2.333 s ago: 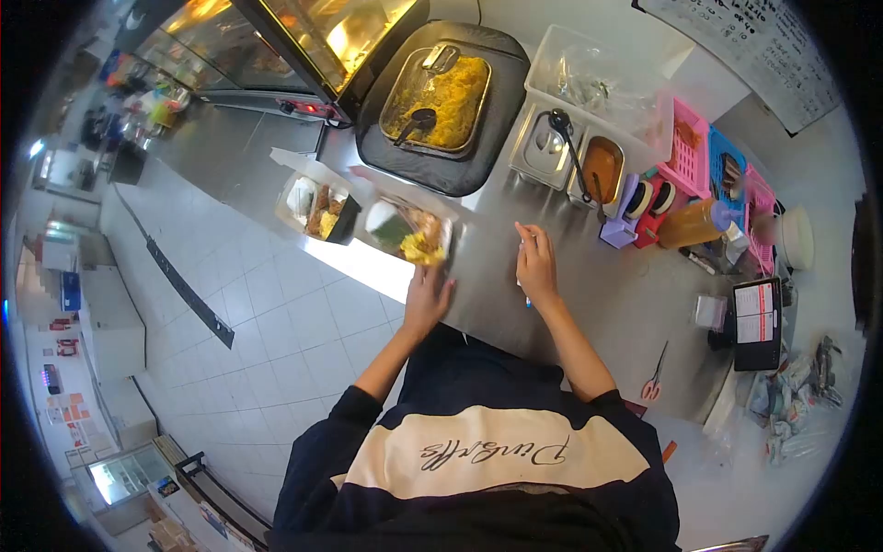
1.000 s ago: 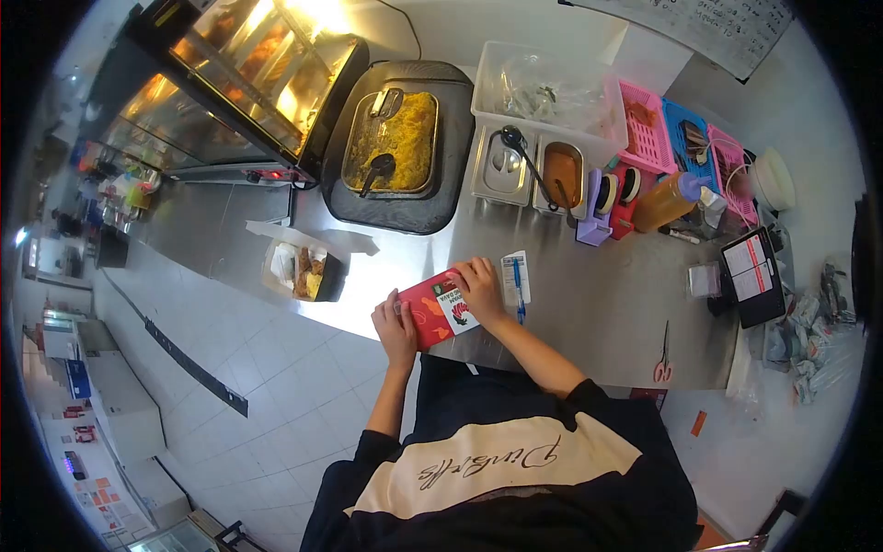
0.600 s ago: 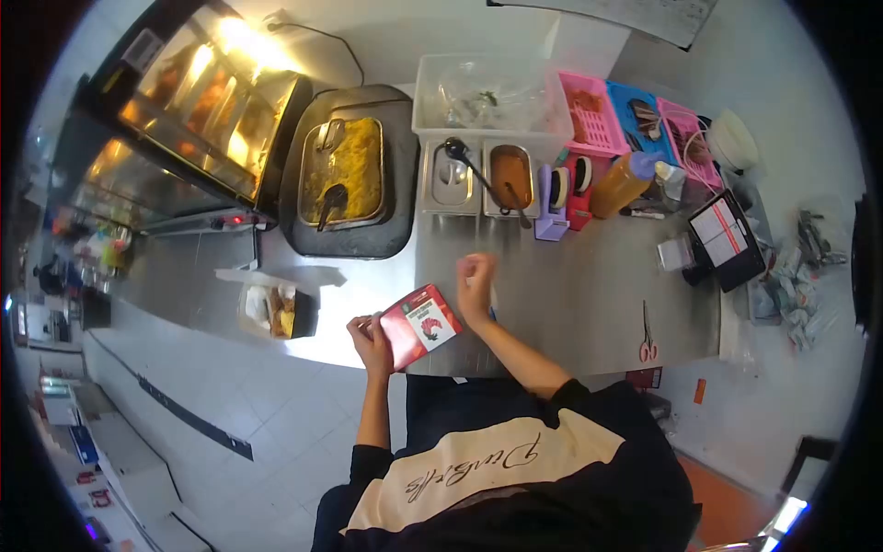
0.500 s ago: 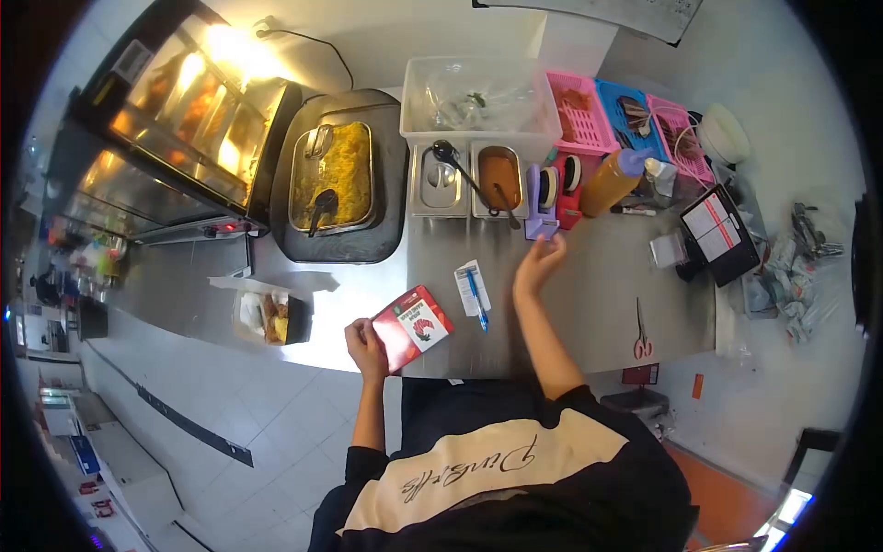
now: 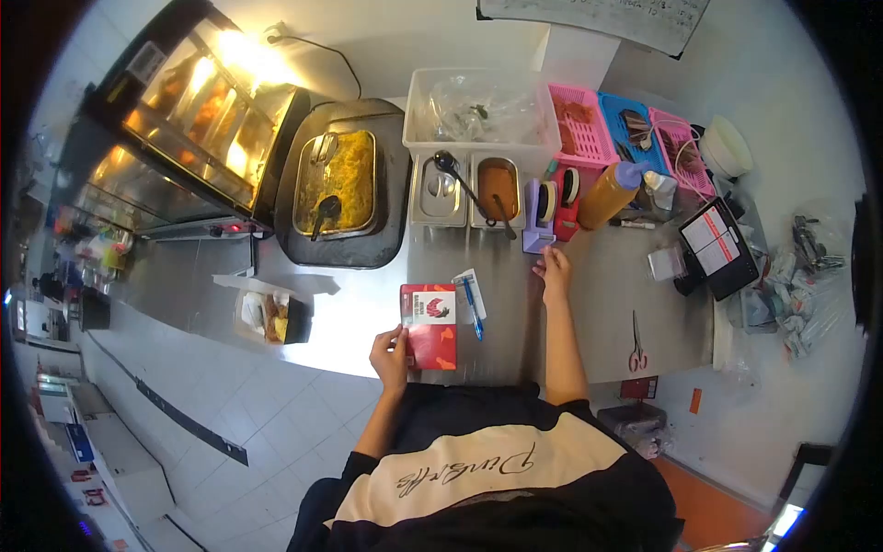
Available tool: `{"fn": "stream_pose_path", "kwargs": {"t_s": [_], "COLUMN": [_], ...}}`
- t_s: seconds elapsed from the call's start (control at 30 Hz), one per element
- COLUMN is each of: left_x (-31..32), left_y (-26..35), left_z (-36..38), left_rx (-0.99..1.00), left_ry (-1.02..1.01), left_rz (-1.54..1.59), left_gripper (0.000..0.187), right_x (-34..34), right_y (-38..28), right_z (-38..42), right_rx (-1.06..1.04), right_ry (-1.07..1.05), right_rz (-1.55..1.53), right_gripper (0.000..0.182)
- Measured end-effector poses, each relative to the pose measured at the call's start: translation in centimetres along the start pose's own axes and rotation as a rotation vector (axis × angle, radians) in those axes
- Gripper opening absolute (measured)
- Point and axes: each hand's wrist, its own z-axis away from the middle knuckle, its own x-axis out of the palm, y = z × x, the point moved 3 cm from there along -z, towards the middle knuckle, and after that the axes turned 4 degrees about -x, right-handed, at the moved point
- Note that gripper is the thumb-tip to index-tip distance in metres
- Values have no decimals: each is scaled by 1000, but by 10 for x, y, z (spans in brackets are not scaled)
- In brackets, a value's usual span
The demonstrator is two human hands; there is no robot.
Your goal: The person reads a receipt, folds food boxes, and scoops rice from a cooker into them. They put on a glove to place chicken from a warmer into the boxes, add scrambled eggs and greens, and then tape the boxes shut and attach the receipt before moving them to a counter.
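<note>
A closed red food box (image 5: pixel 430 324) with a white label lies on the steel counter (image 5: pixel 598 304), near its front edge. My left hand (image 5: pixel 389 348) grips the box's near left corner. My right hand (image 5: pixel 554 270) is stretched out over the counter just below the purple tape dispenser (image 5: pixel 536 217), fingers loosely curled, and I cannot see anything in it. A white slip with a blue pen (image 5: pixel 471 296) lies right of the box.
An open takeaway box of food (image 5: pixel 269 313) sits left. Behind are a yellow rice pan (image 5: pixel 336 170), two sauce wells with ladles (image 5: pixel 469 184), a red tape dispenser (image 5: pixel 566 189), a sauce bottle (image 5: pixel 607 195), coloured baskets (image 5: pixel 607 124), a card terminal (image 5: pixel 717 248) and scissors (image 5: pixel 635 331).
The open food box was shut and turned square on the counter under my left hand. My right hand left the box and reached out to the tape dispensers.
</note>
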Motion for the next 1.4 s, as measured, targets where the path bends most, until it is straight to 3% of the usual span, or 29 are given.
{"fn": "stream_pose_path", "kwargs": {"t_s": [0.1, 0.17, 0.27, 0.43, 0.5, 0.6, 0.67, 0.73, 0.77, 0.8, 0.9, 1.0, 1.07, 1.13, 1.2, 1.23, 1.3, 1.33, 1.4], "left_x": [7, 4, 6, 5, 3, 10, 11, 20, 23, 25, 25, -4, -48, -107, -158, -177, -196, -200, -199], "left_y": [-30, -21, -21, -12, -9, -26, -28, -36, -42, -46, -63, -89, -123, -149, -136, -149, -152, -147, -141], "left_z": [-7, -7, -13, -16, -13, -12, -7, -9, -7, -7, -14, -40, -65, -88, -104, -116, -132, -136, -137], "left_rx": [-133, -110, -236, -198, -187, -168, -139, 37, 121, -55, 33, -138, -251, -479, -534, -580, -493, -372, -334], "left_ry": [-44, -73, -174, -169, -175, -132, -116, -96, -89, -235, -317, -602, -74, 440, 735, 667, 436, 317, 184], "left_rz": [-31, -127, -79, -78, -63, 19, 76, 36, 15, -42, -135, -158, -115, 348, 568, 623, 441, 463, 521], "left_gripper": [23, 25, 27, 24, 22, 25, 31, 31, 31, 31, 33, 42, 56, 72, 77, 83, 77, 79, 81], "right_x": [8, 9, 45, 156, 194, 213, 203, 187, 176, 167, 158, 172, 191, 207, 223, 231, 250, 259, 276], "right_y": [3, 28, -19, -22, -1, 18, 14, 11, 8, -1, -27, -42, -49, -42, -31, -24, -17, -18, -26], "right_z": [-3, -4, 50, 127, 156, 175, 175, 164, 160, 157, 150, 152, 160, 173, 185, 192, 206, 212, 222], "right_rx": [299, 479, 329, 179, 116, -537, -460, -289, -322, -358, -360, -335, -362, -326, -226, -234, -254, -245, -289], "right_ry": [-78, -211, -295, -954, -1109, -920, -874, -868, -835, -800, -804, -763, -748, -795, -861, -880, -908, -928, -912], "right_rz": [-53, 29, 269, 424, 569, 1260, 1242, 1205, 1214, 1222, 1327, 1345, 1281, 1127, 1069, 1048, 1004, 1008, 1020], "right_gripper": [24, 24, 22, 21, 34, 40, 43, 45, 45, 44, 41, 35, 27, 25, 24, 24, 23, 23, 21]}}
